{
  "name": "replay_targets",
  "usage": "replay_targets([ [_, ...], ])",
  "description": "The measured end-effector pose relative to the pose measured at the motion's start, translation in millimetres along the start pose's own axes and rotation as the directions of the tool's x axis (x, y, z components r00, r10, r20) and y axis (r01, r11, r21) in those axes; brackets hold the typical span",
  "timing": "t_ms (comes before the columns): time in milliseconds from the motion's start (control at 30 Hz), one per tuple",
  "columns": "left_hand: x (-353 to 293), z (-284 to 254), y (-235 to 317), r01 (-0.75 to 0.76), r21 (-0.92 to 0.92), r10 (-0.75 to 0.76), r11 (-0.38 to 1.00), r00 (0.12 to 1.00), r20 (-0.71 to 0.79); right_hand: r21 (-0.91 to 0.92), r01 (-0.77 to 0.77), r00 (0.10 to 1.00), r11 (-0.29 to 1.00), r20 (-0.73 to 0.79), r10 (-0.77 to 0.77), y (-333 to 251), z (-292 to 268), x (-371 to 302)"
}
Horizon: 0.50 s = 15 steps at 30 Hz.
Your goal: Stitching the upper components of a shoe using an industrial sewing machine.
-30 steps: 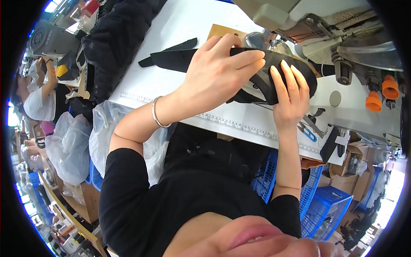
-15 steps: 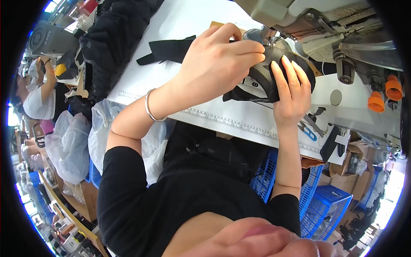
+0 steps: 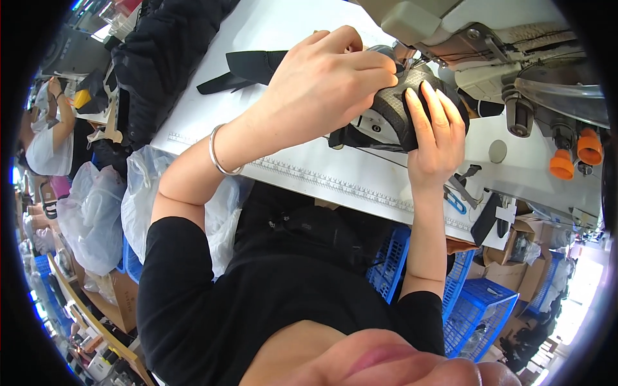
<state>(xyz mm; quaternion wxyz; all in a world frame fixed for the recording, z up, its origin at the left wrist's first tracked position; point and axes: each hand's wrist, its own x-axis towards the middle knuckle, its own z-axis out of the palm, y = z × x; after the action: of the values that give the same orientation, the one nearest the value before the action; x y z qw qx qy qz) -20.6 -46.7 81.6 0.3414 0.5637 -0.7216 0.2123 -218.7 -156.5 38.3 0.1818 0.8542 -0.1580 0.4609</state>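
My left hand grips the top of a black textured shoe upper held up at the head of a grey sewing machine. My right hand presses flat against the piece's near side, fingers pointing up. A silver bangle circles my left wrist. A long black strip trails from the piece across the white table to the left. The needle area is hidden behind my hands.
Two orange thread cones stand at the right of the machine. A black garment pile lies at the table's far left. Plastic bags hang beside it, blue crates sit under the table, and another person works at far left.
Both hands have drawn the black piece up and rolled it tighter against the machine head. The black strip has slid toward the right, and my left fingers have curled closed over the piece.
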Motion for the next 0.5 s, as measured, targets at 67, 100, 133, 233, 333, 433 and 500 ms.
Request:
replay_targets([
  [67,0.1,0.6,-0.4,0.000,-0.002,0.000,1.000,1.000,0.004,0.003,0.005,1.000,1.000,-0.002,-0.005,1.4,0.5,0.3],
  [100,0.0,1.0,-0.5,0.002,-0.006,-0.002,1.000,1.000,0.000,0.007,0.007,1.000,1.000,-0.007,-0.007,2.0,0.5,0.3],
  [133,0.1,1.8,-0.7,0.004,-0.010,-0.004,1.000,1.000,-0.006,0.005,0.010,1.000,1.000,-0.005,-0.010,2.2,1.1,0.2],
  [233,-1.7,1.4,-0.1,0.009,-0.009,-0.009,1.000,1.000,-0.002,0.002,0.014,1.000,1.000,-0.012,-0.014,1.3,2.3,0.1],
  [333,-0.9,1.4,-0.4,0.012,-0.023,-0.011,1.000,1.000,0.023,0.001,0.018,1.000,1.000,-0.017,-0.018,2.7,1.6,1.0],
  [433,-2.5,0.8,-0.3,0.011,-0.020,-0.011,1.000,1.000,0.013,0.015,0.029,0.999,0.999,-0.016,-0.029,3.9,1.8,2.2],
  [500,-1.9,3.4,-0.2,0.005,-0.036,-0.005,0.999,1.000,-0.004,0.031,0.040,0.999,0.999,-0.019,-0.039,6.9,1.8,2.5],
])
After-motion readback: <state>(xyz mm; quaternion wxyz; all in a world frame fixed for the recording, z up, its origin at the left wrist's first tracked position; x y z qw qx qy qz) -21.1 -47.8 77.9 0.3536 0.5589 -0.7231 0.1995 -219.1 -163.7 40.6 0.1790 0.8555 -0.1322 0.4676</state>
